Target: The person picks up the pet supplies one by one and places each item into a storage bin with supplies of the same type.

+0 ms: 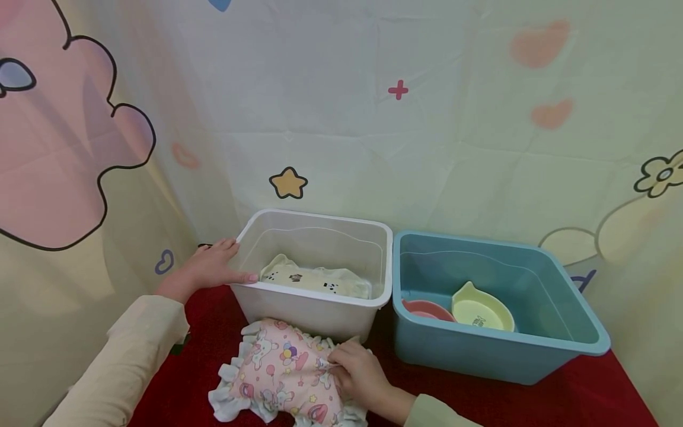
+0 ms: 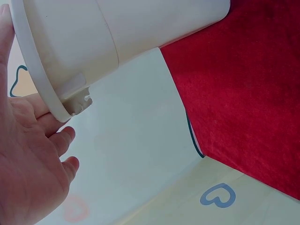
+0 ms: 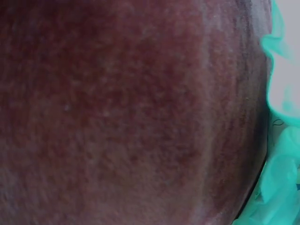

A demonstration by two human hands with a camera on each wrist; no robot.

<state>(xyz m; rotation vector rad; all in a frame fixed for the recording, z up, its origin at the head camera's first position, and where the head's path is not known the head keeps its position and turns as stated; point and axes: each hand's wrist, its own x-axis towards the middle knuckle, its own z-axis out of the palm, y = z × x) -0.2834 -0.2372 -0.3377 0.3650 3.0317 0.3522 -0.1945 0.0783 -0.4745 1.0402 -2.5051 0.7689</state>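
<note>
A white plastic bin point(image 1: 315, 305) stands on the red cloth, with a cream, ruffle-edged fabric item point(image 1: 315, 280) lying inside it. My left hand point(image 1: 213, 270) grips the bin's left front corner, its thumb along the front rim; the left wrist view shows the fingers at the rim point(image 2: 35, 65). In front of the bin lies a pink printed cushion point(image 1: 283, 370) with a pale ruffled border. Its right side is pinched by my right hand point(image 1: 363, 373). In the right wrist view, a blurred close surface hides most of the work, and a teal-tinted ruffle point(image 3: 283, 183) shows at the edge.
A blue bin point(image 1: 464, 353) stands right beside the white one, holding a pink dish point(image 1: 429, 309) and a pale yellow dish point(image 1: 482, 308). Red cloth point(image 1: 560, 397) covers the table. A printed curtain point(image 1: 341, 148) hangs close behind the bins and along the sides.
</note>
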